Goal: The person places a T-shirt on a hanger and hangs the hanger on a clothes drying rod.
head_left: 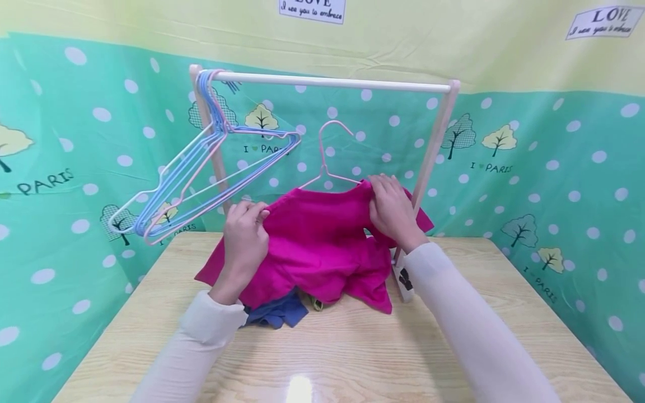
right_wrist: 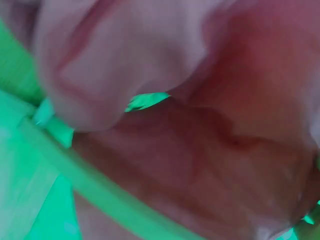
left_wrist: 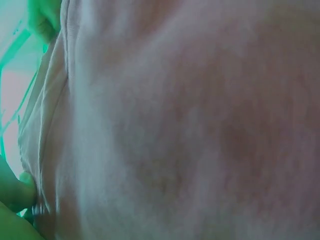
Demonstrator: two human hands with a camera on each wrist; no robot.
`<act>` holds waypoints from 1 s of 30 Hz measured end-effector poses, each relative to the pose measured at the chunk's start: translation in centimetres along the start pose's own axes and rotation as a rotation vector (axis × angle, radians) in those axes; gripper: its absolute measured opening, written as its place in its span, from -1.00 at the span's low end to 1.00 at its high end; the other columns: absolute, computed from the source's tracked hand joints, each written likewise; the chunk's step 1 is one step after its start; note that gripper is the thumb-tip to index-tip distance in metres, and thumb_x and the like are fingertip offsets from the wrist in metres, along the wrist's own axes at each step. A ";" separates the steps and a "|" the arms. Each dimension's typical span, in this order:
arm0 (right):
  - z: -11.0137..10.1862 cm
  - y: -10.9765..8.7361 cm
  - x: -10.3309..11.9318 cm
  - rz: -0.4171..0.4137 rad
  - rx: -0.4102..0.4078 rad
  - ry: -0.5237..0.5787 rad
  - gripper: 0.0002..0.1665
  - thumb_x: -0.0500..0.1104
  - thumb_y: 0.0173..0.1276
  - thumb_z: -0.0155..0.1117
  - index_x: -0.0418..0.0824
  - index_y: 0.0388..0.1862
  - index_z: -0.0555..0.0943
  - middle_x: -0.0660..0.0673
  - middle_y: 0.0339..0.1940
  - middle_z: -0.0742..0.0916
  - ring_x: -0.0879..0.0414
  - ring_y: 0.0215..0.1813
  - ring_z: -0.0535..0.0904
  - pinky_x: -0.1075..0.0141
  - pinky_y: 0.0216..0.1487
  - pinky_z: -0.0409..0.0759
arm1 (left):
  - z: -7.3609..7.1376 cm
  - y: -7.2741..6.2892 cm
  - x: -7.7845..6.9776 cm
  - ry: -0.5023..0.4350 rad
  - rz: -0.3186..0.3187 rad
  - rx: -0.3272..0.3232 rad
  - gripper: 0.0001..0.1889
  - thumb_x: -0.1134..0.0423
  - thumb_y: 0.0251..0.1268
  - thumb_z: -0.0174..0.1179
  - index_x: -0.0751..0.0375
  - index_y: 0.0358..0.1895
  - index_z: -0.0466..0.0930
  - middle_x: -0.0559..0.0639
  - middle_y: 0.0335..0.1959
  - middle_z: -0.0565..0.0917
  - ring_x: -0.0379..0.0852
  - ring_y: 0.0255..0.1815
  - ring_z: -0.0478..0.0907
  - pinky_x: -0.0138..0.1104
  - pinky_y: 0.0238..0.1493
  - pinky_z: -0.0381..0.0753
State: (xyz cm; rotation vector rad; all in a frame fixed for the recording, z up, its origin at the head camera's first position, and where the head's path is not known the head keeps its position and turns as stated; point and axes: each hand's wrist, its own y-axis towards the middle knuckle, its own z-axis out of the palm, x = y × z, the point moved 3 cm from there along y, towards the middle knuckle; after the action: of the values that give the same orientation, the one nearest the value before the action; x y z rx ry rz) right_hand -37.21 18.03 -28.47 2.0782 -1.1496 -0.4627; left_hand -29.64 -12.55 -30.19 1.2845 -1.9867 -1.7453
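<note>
Light wood-grain surface (head_left: pixel 353 347) carries wooden rail rack (head_left: pixel 332 84); magenta knit top (head_left: pixel 317 240) held above surface on pink wire hanger (head_left: pixel 325 162). Left hand (head_left: pixel 245 242), right hand (head_left: pixel 393 212) fingers pinching shoulders. Risk: uneven pull slips shoulder off hanger

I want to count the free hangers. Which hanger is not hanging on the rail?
The single pink hanger inside the magenta shirt, gripped by both hands; the other hangers hang bunched at the rail's left end.

rack post (head_left: pixel 428 162) beside shirt (head_left: pixel 322 240), hangers (head_left: pixel 201 168) left
</note>
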 end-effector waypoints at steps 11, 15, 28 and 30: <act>-1.9 2.5 6.0 -0.206 -0.230 0.188 -0.55 -0.23 0.42 0.39 -0.38 0.23 0.60 -0.27 0.08 0.73 -0.14 0.18 0.61 0.08 0.22 0.62 | 0.5 -0.2 -1.0 0.013 0.011 -0.025 -0.85 0.43 0.44 0.22 0.50 -0.19 0.72 0.30 -0.31 0.60 0.25 -0.27 0.48 -0.02 -0.17 0.50; -1.9 2.9 7.0 -0.278 -0.291 0.119 -0.69 -0.31 0.38 0.41 -0.39 0.07 0.68 -0.26 -0.10 0.78 -0.12 -0.04 0.70 0.12 0.07 0.69 | 0.3 -0.3 -1.1 0.007 0.016 -0.022 -0.86 0.43 0.43 0.23 0.51 -0.19 0.71 0.30 -0.31 0.61 0.25 -0.26 0.49 -0.03 -0.17 0.51; -1.7 2.6 6.7 -0.207 -0.297 0.005 -0.75 -0.32 0.38 0.40 -0.39 0.00 0.69 -0.26 -0.20 0.78 -0.11 -0.19 0.73 0.11 -0.11 0.75 | -1.6 0.1 -1.3 0.053 0.017 0.177 -0.88 0.49 0.38 0.24 0.52 -0.16 0.72 0.32 -0.30 0.67 0.28 -0.23 0.58 0.04 -0.15 0.63; -1.7 2.5 6.4 -0.189 -0.290 0.012 -0.74 -0.32 0.37 0.41 -0.38 0.01 0.68 -0.26 -0.19 0.78 -0.11 -0.16 0.73 0.10 -0.11 0.75 | -2.0 0.2 -1.3 0.058 -0.006 0.227 -0.87 0.49 0.39 0.22 0.53 -0.16 0.72 0.32 -0.29 0.68 0.29 -0.22 0.61 0.06 -0.12 0.63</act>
State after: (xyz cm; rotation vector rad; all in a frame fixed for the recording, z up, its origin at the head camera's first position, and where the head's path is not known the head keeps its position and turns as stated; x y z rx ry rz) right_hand -34.14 12.43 -25.28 1.9372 -0.8262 -0.6645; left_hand -27.71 -13.06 -28.93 1.3915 -2.1997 -1.5006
